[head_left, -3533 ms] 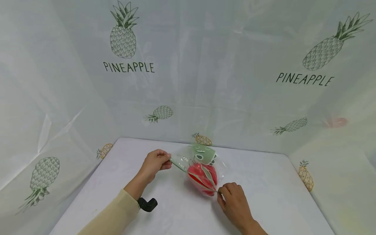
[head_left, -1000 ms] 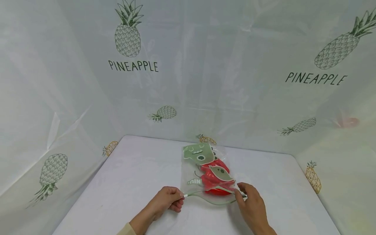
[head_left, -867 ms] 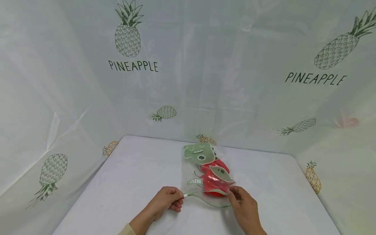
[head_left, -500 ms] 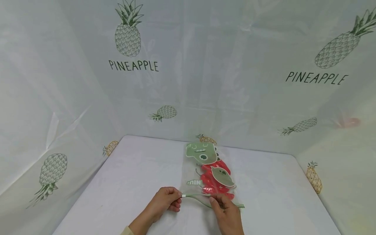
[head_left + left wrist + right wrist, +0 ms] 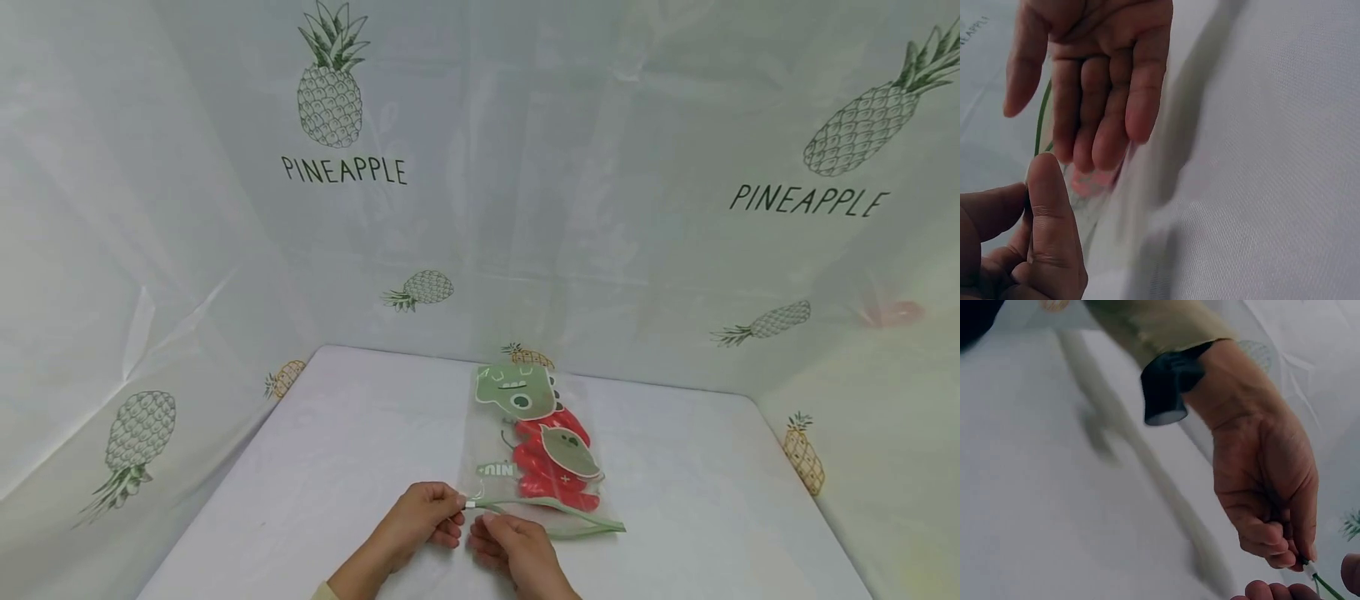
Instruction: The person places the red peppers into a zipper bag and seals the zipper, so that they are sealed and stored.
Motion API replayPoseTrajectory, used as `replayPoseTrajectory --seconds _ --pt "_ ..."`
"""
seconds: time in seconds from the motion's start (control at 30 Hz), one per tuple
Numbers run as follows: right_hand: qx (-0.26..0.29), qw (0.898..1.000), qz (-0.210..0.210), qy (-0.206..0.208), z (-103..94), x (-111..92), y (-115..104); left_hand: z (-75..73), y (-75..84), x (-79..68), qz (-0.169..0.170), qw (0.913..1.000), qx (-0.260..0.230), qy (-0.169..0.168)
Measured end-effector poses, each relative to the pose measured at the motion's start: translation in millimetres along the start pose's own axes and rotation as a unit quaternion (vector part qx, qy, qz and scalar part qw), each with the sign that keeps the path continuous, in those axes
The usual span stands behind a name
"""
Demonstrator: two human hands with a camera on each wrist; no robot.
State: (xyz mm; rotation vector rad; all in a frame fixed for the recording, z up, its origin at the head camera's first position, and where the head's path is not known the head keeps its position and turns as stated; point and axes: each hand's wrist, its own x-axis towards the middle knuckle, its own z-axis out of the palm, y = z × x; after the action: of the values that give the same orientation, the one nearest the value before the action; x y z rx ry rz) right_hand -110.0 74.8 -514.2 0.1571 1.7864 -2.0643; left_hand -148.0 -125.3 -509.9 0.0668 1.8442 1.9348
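Observation:
A clear zip bag (image 5: 476, 442) with a green dinosaur print lies flat on the table, its green-edged mouth toward me and partly gaping. Inside are several glossy red things (image 5: 536, 467) with thin dark stems; the print partly covers them. My left hand (image 5: 423, 518) pinches the mouth's left corner, at a small white tab (image 5: 470, 504), between thumb and forefinger. Just right of it is my right hand (image 5: 521, 554), in front of the bag's near edge. In the left wrist view the right hand (image 5: 1107, 81) has its fingers extended, thumb apart, nothing between them.
The white table (image 5: 337, 433) is enclosed by a pale curtain (image 5: 555, 208) printed with pineapples, close behind the bag's far end. A dark strap with a cylindrical piece (image 5: 1169, 394) sits on my left wrist, by the beige sleeve (image 5: 1166, 331).
The bag, earlier tilted with both hands on its mouth, now lies flat. My right hand has slid left along the mouth from the right corner and let go. The left hand keeps its pinch.

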Motion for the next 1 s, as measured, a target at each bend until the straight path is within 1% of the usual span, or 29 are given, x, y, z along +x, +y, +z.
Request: replayPoseTrajectory --seconds 0.03,0.1,0.23,0.3,0.43,0.5,0.6,0.7,0.8,1.0 --pt "0.031 0.999 0.014 -0.004 1.1 1.1 0.4 -0.2 -0.1 -0.2 0.001 1.0 -0.001 -0.001" --pt "0.092 0.995 0.039 -0.01 3.5 3.2 1.1 -0.5 -0.4 -0.5 0.002 1.0 -0.002 -0.003" --pt "0.191 0.979 0.063 -0.026 8.0 5.8 3.6 -1.1 -1.6 -0.8 0.009 0.9999 0.005 -0.006" --pt "0.233 0.969 0.072 -0.041 11.1 6.6 5.7 -1.5 -2.4 -1.0 0.012 0.9998 0.013 -0.006" --pt "0.284 0.953 0.086 -0.056 17.9 8.5 11.3 -2.4 -3.3 -0.9 0.017 0.9996 0.019 -0.011" --pt "0.294 0.95 0.087 -0.056 19.5 9.9 13.4 -2.8 -3.1 -0.9 0.018 0.9996 0.018 -0.015" --pt "0.297 0.95 0.084 -0.057 19.7 12.0 15.3 -3.4 -2.9 -0.8 0.019 0.9995 0.015 -0.018" --pt "0.286 0.953 0.082 -0.052 19.1 12.7 16.0 -4.2 -3.7 -0.2 0.017 0.9996 0.014 -0.017" --pt "0.27 0.958 0.087 -0.036 19.1 13.2 15.7 -4.8 -4.3 -0.1 0.014 0.9996 0.02 -0.012" --pt "0.256 0.962 0.09 -0.028 19.2 15.7 13.8 -5.8 -6.2 -0.2 0.01 0.9993 0.034 -0.012"
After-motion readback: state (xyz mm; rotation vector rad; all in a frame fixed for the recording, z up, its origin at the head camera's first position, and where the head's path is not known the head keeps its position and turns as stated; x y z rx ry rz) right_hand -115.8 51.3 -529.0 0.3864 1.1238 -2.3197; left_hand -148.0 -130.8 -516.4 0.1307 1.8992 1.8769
